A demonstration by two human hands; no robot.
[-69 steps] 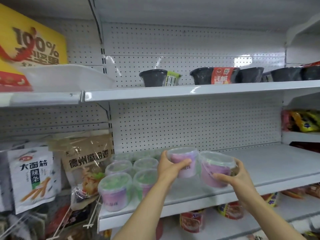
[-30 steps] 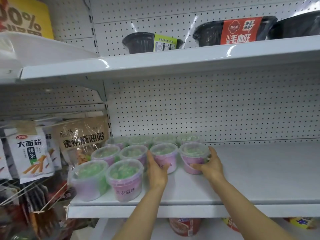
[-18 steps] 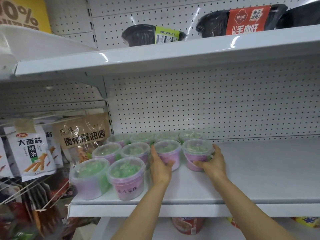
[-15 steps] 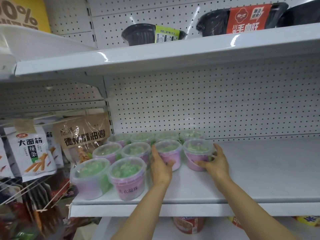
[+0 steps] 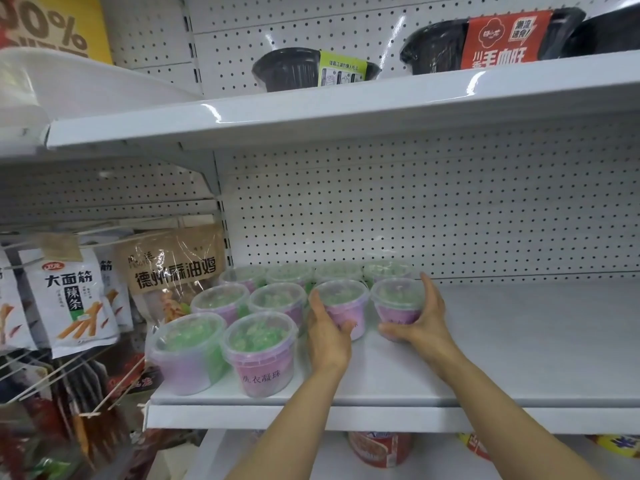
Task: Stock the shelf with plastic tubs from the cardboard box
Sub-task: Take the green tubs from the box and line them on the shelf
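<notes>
- Done: ten tubs crowd the shelf's (image 5: 519, 358) left end; the left hand (image 5: 327, 336) and right hand (image 5: 420, 323) each clasp a middle-row tub (image 5: 343, 303).
- Left: the shelf's right stretch lies bare; the cardboard box is unseen.

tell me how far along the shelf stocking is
Done: eight tubs already stand at the shelf's left end, four at the back, two in the middle row, two at the front. In hand: the left hand and right hand each grip a tub, extending the middle row. Left: releasing them; the shelf's right side is bare. The box isn't in view.
</notes>
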